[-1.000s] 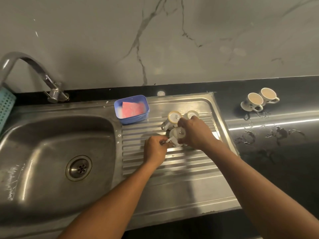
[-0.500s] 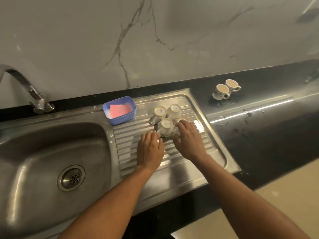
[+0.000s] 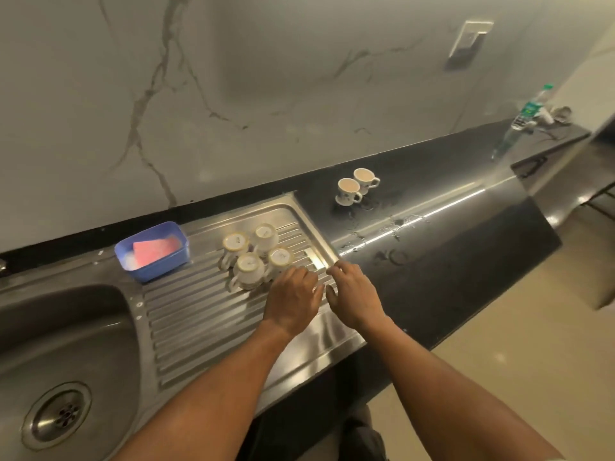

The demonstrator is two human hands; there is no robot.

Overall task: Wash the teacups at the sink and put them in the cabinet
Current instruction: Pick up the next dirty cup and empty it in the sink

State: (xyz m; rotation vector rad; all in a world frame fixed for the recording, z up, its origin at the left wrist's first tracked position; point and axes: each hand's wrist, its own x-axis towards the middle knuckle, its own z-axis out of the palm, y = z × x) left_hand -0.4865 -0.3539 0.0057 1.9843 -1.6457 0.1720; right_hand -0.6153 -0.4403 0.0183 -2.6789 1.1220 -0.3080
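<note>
Four upturned teacups (image 3: 248, 266) cluster near the drainboard's (image 3: 199, 314) far right corner: probably wet, light and brittle, best taken by the handles. Left hand (image 3: 293, 294) and right hand (image 3: 354, 296) hover loose-fingered, empty. Two upright cups (image 3: 357, 186) stand at the counter's (image 3: 466, 244) back edge.

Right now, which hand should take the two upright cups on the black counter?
Right, probably. The right hand is open at the drainboard's right edge, nearer those upright cups; the left hand lies beside the upturned cups.
</note>
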